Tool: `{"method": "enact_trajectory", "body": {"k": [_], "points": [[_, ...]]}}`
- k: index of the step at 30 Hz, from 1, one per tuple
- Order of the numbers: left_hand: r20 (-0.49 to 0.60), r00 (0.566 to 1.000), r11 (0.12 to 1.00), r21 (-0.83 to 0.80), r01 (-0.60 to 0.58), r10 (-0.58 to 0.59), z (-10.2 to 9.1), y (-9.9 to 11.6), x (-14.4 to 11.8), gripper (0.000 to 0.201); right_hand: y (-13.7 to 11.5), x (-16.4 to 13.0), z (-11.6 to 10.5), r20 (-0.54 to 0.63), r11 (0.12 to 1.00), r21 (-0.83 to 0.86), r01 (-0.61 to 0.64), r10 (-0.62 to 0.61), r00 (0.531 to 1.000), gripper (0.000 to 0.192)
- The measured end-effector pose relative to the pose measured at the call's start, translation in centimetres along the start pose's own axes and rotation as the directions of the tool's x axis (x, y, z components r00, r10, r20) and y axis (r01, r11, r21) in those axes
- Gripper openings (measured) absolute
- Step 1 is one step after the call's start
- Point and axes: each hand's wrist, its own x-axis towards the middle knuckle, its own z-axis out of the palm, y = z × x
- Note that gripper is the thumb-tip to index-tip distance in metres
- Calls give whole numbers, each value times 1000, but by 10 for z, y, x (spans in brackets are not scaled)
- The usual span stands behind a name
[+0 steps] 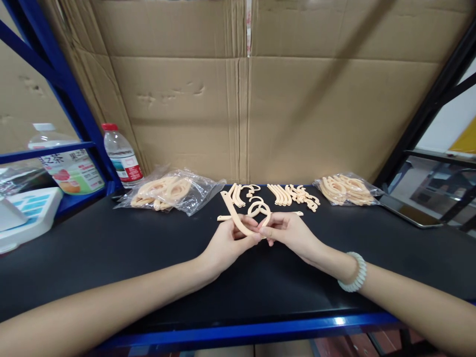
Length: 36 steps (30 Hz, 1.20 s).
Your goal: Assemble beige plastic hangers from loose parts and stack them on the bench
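Note:
My left hand (232,240) is closed on a flat, curved beige hanger arm (233,210), which has a small hole near its raised tip. Against its lower end, my right hand (292,232) pinches a rounded beige hanger piece (267,218). Fingertips of both hands meet there and hide how the two pieces join. Just behind my hands, another beige hanger part (224,217) lies across the black table, largely covered. Farther back are a small group of curved arms (238,195), a row of similar arms (279,195) and a cluster of small hooks (303,195).
Clear plastic bags of beige parts lie at the back left (163,192) and back right (345,189). A phone-like flat slab (409,210) rests at right. A red-capped bottle (122,156), a larger bottle (70,166) and a white-and-blue device (31,213) stand left. Cardboard (178,109) walls the back.

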Motion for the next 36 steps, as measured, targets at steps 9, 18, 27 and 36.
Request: {"method": "enact_trajectory", "body": {"k": [9, 18, 27, 36], "points": [[-108, 991, 982, -180, 53, -73, -4, -3, 6, 33, 3, 45, -73, -111, 798, -567, 205, -321, 941, 20], [-104, 991, 980, -189, 60, -81, -3, -1, 7, 34, 28, 69, -99, 236, 227, -922, 314, -315, 919, 19], [-93, 991, 978, -191, 79, -98, -4, 0, 7, 35, 16, 61, -86, -147, 694, -683, 227, -435, 888, 15], [-73, 992, 966, -247, 82, -103, -4, 0, 7, 42, -13, 19, -40, -346, 981, 1, 196, -183, 920, 30]]}}
